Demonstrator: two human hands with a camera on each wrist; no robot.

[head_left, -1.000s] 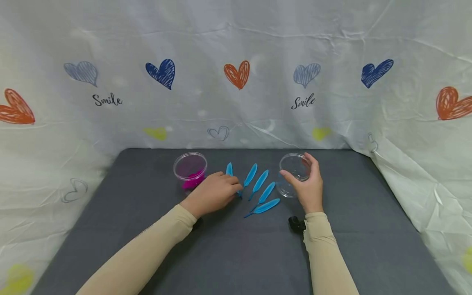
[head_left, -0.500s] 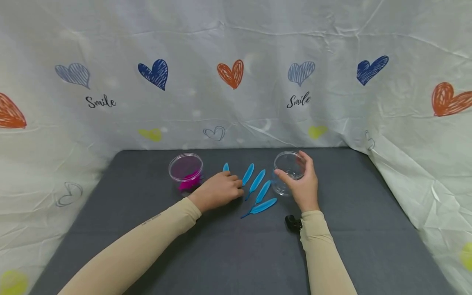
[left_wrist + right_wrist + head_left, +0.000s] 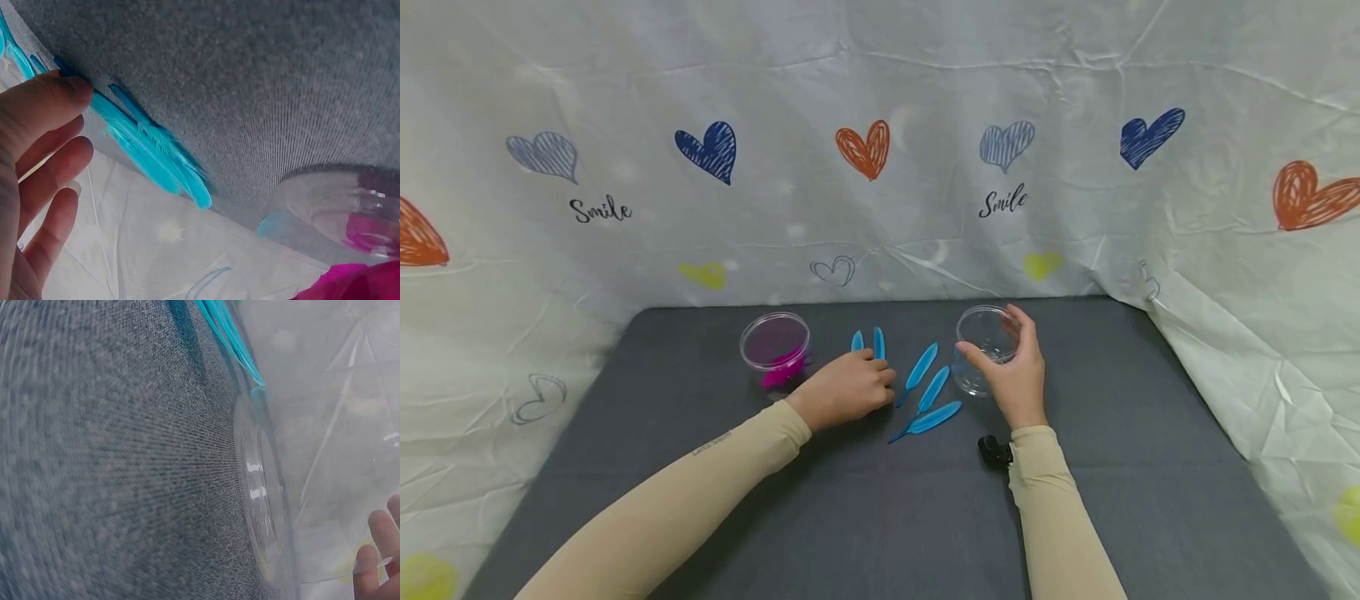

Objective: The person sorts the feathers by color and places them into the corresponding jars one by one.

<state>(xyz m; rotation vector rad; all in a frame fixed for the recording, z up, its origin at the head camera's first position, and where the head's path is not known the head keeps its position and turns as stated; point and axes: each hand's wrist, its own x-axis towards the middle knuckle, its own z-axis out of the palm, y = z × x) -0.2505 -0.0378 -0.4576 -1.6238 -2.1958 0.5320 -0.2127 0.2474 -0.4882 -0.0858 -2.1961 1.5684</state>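
My left hand (image 3: 848, 387) is low over the cloth, pinching the quill of a blue feather (image 3: 878, 342) between thumb and fingers. In the left wrist view the thumb lies over the quill, and the held feather (image 3: 150, 153) lies close beside another. That other blue feather (image 3: 857, 340) is partly hidden behind my hand in the head view. Three more blue feathers (image 3: 922, 367) lie fanned out to the right. My right hand (image 3: 1021, 375) grips a clear plastic jar (image 3: 972, 379) by its side, thumb in front. The jar stands upright and looks empty.
Another clear jar (image 3: 775, 340) stands to the left of my left hand, with magenta feathers (image 3: 784, 369) inside. Dark grey cloth covers the table (image 3: 880, 517). A white curtain (image 3: 775, 208) printed with hearts hangs behind and at both sides.
My left hand has taken hold of the second feather. That feather has swung leftward and upright, close to the leftmost one. My right hand stays on its jar; the head view has shifted slightly.
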